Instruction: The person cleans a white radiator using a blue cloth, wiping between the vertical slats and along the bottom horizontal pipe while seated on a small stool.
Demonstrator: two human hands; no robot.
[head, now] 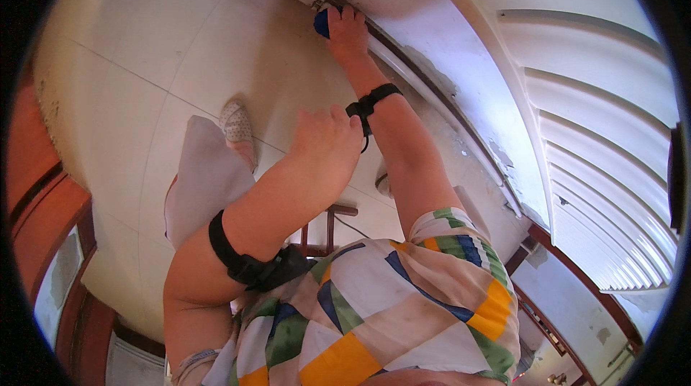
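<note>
My right hand (348, 35) reaches out to the foot of the wall, its fingers over a dark blue object (322, 23) that looks like a cloth. That object lies against the pale pipe (386, 57) running along the wall's base, near a metal fitting (324, 0). My left hand (326, 138) is held closer to my body, beside the right forearm, with its fingers bent. Its palm is hidden, so whether it holds anything cannot be told. A black strap with a small device (370, 105) circles the right forearm, close to the left fingertips.
White ribbed panels (599, 105) stand along the right, above the peeling wall (421, 13). Red-brown wooden furniture (48, 186) is at the left edge. A small wooden frame (330, 229) and a thin cable stand near my body. My feet rest on the tiled floor (178, 62).
</note>
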